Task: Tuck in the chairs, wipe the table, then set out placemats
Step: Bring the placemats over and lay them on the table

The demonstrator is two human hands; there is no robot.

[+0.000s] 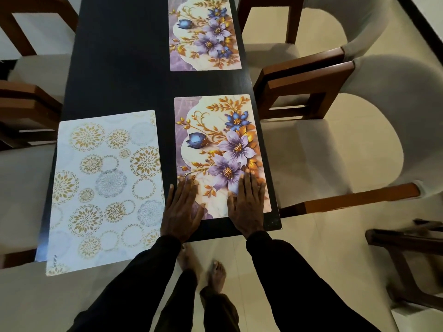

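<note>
Three placemats lie on the dark table (119,68). A purple-flowered placemat (220,144) lies at the near right, and both my hands rest flat on its near end. My left hand (183,209) covers its near left corner with straight fingers, partly on the table. My right hand (248,202) presses its near right part, fingers straight. A second flowered placemat (203,32) lies farther along the right side. A white placemat with gold circles (105,188) lies at the near left, its near end hanging over the table's edge.
Cushioned wooden chairs stand along the right side (335,144) (311,27) and the left side (24,68), their seats partly under the table. Another chair's frame (407,259) stands at the near right. My bare feet (211,271) are on the pale tiled floor.
</note>
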